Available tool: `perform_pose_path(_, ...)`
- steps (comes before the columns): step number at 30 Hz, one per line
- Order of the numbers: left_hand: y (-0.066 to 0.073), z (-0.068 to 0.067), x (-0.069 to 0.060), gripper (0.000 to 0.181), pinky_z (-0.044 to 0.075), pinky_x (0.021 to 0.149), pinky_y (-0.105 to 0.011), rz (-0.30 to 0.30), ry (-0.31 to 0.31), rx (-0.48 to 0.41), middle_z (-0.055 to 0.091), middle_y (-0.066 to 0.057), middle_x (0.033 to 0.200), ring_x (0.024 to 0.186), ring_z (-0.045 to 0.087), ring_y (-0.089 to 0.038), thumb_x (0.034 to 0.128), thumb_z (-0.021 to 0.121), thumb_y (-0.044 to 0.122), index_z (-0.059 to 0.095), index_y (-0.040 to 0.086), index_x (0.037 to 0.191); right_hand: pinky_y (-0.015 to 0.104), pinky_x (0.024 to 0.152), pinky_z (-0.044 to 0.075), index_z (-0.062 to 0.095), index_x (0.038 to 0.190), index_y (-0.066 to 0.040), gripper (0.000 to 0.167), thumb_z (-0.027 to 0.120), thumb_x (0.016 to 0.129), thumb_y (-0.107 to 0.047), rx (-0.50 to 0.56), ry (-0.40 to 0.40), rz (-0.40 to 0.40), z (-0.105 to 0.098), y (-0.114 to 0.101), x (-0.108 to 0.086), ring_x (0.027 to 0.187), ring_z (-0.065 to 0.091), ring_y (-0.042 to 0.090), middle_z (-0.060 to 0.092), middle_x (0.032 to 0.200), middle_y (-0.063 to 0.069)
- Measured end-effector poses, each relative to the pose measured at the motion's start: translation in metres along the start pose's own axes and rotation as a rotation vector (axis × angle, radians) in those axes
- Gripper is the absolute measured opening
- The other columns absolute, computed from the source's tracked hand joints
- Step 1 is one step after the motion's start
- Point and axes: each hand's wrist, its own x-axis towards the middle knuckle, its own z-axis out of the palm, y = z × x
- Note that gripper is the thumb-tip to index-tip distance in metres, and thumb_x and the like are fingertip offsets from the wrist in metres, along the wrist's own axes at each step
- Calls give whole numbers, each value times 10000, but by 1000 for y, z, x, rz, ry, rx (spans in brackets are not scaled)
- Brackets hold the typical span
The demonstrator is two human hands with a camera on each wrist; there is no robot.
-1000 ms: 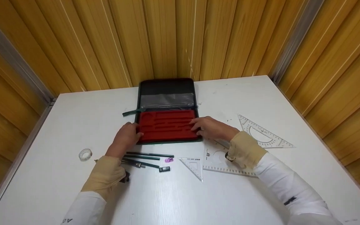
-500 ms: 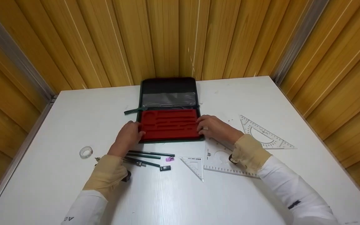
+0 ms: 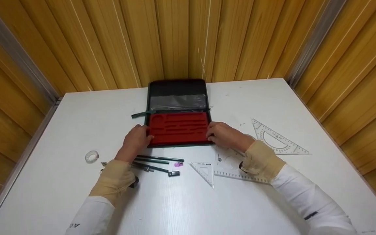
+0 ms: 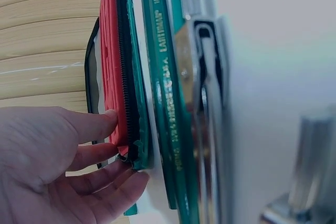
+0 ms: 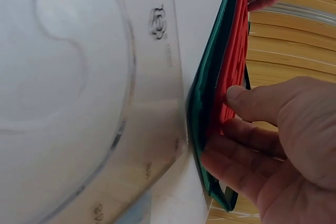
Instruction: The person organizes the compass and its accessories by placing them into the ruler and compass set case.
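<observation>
Pinches the left edge of the red insert (image 3: pixel 178 130) with the left hand (image 3: pixel 136 139), laying the thumb on its upper face and bending the other fingers about its corner and the green rim of the case (image 3: pixel 176 87) just below. Holds the right edge likewise with the right hand (image 3: pixel 224 134), pressing the thumb on the upper face and touching the side of the insert and the green rim with slightly bent fingers. Has the insert, moulded with long grooves and a round recess, in the near half of the opened case, with the dark lid laid back toward the wall (image 3: pixel 175 39), a clear pocket (image 3: pixel 178 101) across the lid and a green strap (image 3: pixel 139 115) sticking out at the left. Has green pencils (image 3: pixel 162 158) just in front of the case, next to a metal-jointed tool (image 4: pixel 185 66), a purple piece (image 3: pixel 178 164) and a small black block (image 3: pixel 174 174). Shows, to the right of these, a small set square (image 3: pixel 210 176), a large clear ruler (image 3: pixel 220 174) partly under the right forearm, and farther out a clear triangle (image 3: pixel 281 150). Has a tape roll (image 3: pixel 87 158) well apart on the left, on the same white table (image 3: pixel 175 209)
</observation>
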Motion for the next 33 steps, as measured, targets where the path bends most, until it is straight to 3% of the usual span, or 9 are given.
perform_pose_path(7,0,-6,-7,407,544,909,-493,32,43,65,634,-204,1182,1041,626,-309,1010,679,231,647,-29,1321,385,895,560,802,1029,19,122,718,940,16,-29,-56,20,-8,-6,1,971,655,251,660,1041,113)
perform_pose_path(13,-8,-28,-22,416,511,999,-533,72,18,32,592,-246,1348,1212,602,-374,1018,664,220,635,-20,1358,403,922,551,802,1056,9,143,721,938,8,-87,-137,62,-15,-9,3,1013,641,245,653,1073,104)
perform_pose_path(17,-18,-45,-32,402,469,1059,-550,153,-4,32,564,-250,1402,1281,567,-400,1012,677,174,636,-9,1368,405,919,541,799,1054,12,144,716,936,11,-84,-167,57,-20,-7,6,1022,627,248,646,1076,99)
perform_pose_path(26,-29,-66,-58,343,526,991,-531,287,16,76,648,-177,1291,1168,635,-356,966,730,75,705,70,1308,431,946,531,785,1102,21,187,718,927,22,-87,-223,108,-26,-2,5,1037,619,277,639,1096,122)
perform_pose_path(33,-25,-66,-71,269,594,796,-403,377,-26,137,726,-58,1022,890,672,-226,932,761,51,777,121,1191,425,933,527,793,1085,11,177,703,934,36,-100,-240,104,-23,-2,6,1014,605,260,625,1061,102)
